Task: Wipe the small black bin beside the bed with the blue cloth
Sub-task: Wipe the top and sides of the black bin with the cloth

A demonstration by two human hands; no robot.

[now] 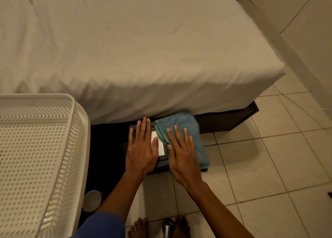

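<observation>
The small black bin (163, 160) stands on the floor against the bed's dark base, with a white label on its lid. My left hand (141, 148) lies flat on the left part of the lid, fingers spread, covering part of the label. A blue cloth (195, 128) is draped over the bin's right side and hangs down toward the tiles. My right hand (182, 152) presses flat on the cloth's left half, fingers pointing toward the bed. Most of the bin is hidden under both hands and the cloth.
The bed (136, 45) with a white sheet fills the top. A white perforated plastic basket (36, 153) stands at the left. A round metal object (92, 201) sits on the dark floor patch. My bare feet (138, 228) are below, on pale tiles (269, 165).
</observation>
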